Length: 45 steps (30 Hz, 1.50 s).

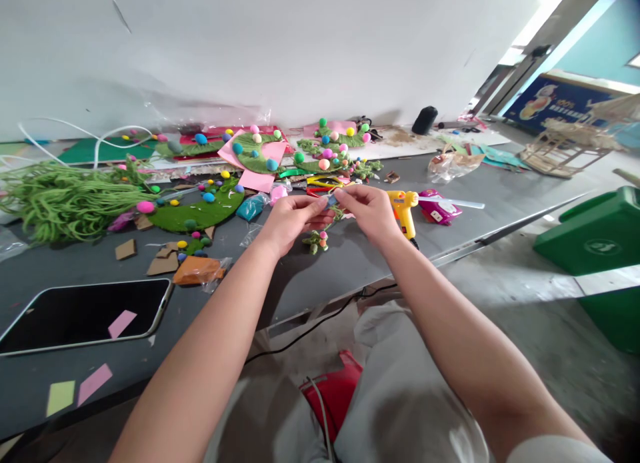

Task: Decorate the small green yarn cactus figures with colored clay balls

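Above the grey table, my left hand and my right hand meet at the fingertips. Both pinch a small blue-grey piece, too small and partly covered to name. Some thin green strands show just beneath the fingers. Below them lies a little green yarn figure with a pink ball. Right behind my right hand is a yellow hot glue gun with a clear glue stick pointing out to the right.
Green yarn heaps at the left near a green felt crescent dotted with colored pom-poms. A phone lies front left. An orange packet, a purple packet and a black spool are also there. Green bins stand right.
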Each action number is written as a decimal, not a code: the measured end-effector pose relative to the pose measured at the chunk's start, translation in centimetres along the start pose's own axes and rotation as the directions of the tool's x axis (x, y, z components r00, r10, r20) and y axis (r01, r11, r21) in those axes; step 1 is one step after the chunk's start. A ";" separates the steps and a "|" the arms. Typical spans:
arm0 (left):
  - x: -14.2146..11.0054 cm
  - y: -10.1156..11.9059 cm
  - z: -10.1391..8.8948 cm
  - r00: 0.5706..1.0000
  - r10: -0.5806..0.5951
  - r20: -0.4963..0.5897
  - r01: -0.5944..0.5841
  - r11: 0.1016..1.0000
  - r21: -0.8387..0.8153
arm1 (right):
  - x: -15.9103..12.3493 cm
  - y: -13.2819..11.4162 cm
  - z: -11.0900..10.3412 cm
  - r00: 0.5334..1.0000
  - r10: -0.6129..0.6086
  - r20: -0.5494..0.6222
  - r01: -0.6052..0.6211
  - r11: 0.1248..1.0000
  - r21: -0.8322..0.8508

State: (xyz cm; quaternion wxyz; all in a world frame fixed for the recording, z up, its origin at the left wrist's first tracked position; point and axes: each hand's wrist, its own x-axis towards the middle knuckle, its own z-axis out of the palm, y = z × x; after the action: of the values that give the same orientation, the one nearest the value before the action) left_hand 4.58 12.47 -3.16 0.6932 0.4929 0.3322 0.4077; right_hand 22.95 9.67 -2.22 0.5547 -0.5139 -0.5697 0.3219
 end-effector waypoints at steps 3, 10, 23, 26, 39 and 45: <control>0.1 0.1 0.1 0.998 -0.057 0.011 0.058 0.998 -0.033 | 0.0 0.0 -0.1 0.999 0.035 -0.024 -0.033 0.997 0.069; -0.3 0.3 0.1 0.987 -0.020 0.162 0.035 0.995 -0.095 | -0.4 -0.2 0.6 0.983 -0.059 0.173 0.060 0.998 0.002; -0.3 0.1 0.4 0.997 0.062 0.053 -0.065 0.996 0.058 | 0.0 0.1 0.4 1.000 0.003 -0.029 -0.001 0.995 0.095; -0.3 0.4 0.5 0.997 0.009 0.075 -0.008 1.000 -0.013 | 0.1 0.0 -0.2 0.999 0.018 -0.044 -0.013 0.994 0.112; -0.3 -0.1 0.4 0.991 0.103 0.081 -0.113 0.986 0.121 | -0.2 -0.1 0.1 0.993 -0.074 0.094 0.079 0.995 -0.056; -0.5 -0.1 0.5 0.993 0.077 0.091 -0.093 0.978 0.187 | 0.2 0.1 -0.6 0.998 0.026 -0.056 -0.023 0.998 0.055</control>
State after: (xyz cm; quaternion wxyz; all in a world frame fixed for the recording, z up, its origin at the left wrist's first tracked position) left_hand 4.81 11.78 -3.05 0.6379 0.5873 0.3194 0.3822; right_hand 23.53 9.77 -2.12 0.5806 -0.5144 -0.5384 0.3293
